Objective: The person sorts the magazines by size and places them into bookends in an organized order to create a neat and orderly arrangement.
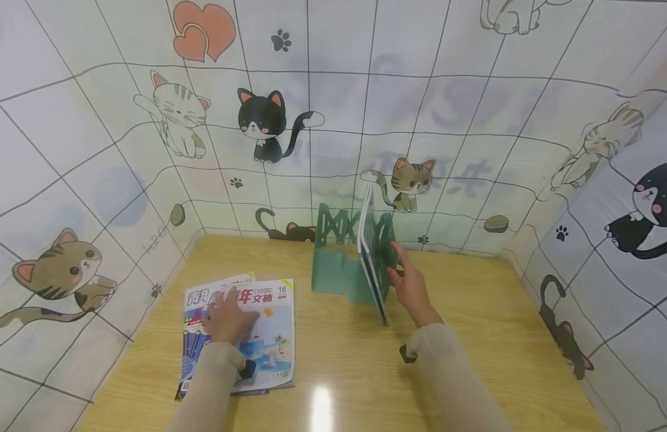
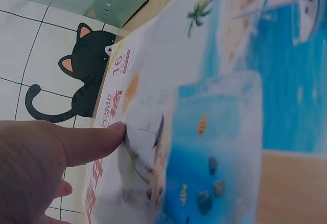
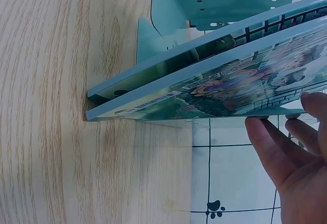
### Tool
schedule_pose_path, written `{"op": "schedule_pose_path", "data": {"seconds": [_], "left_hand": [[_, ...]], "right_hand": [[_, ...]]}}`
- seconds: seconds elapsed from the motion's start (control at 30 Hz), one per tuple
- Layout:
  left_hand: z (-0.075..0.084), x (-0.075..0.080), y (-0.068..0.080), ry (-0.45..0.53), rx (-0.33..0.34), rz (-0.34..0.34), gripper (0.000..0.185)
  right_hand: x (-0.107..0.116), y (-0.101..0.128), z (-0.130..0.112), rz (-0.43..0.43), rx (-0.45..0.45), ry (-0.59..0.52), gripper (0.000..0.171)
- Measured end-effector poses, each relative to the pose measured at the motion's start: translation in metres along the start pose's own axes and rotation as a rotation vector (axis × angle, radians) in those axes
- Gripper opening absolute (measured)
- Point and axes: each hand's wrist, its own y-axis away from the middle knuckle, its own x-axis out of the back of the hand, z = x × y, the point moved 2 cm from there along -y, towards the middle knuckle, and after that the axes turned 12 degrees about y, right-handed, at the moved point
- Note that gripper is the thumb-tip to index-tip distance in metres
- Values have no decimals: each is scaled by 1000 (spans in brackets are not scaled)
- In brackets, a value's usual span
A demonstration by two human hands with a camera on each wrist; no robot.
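Observation:
My left hand [image 1: 229,321] lies spread on the upper of some overlapping magazines [image 1: 276,327]. Its cover has red characters and a beach picture; in the left wrist view the thumb [image 2: 97,142] touches this cover [image 2: 148,106]. Two thin hardcover books [image 1: 368,258] stand side by side, slightly tilted, in the right part of a green bookend [image 1: 333,276]. Beside them, my right hand [image 1: 414,291] has its fingertips at the bookend's right side. From the right wrist, the nearer book's illustrated cover [image 3: 230,88] shows, with the fingers [image 3: 271,152] extended along it; exact contact is partly hidden.
A light wooden table [image 1: 473,360] carries everything. Around it stand tiled-pattern walls [image 1: 344,102] with cat drawings, and the bookend is close to the back wall. Wood surface lies between the magazines and the books.

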Motion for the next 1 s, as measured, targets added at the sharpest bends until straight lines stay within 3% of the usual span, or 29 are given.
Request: {"op": "schedule_pose_path", "data": {"seconds": [0.4,0.63,0.77,1.0], "left_hand": [[1,-1,3,19,-30,76,82],[-4,0,1,82,-20,89,82],[-7,6,1,154,-7,52,79],[-16,17,-5,260,20,-107,74]], "right_hand": [[2,2,-4,5,2,-49,69],[1,2,-6,-13,-31,-54,69],[2,3,-6,-8,-21,-49,70],[1,2,-4,0,-6,-43,70]]}}
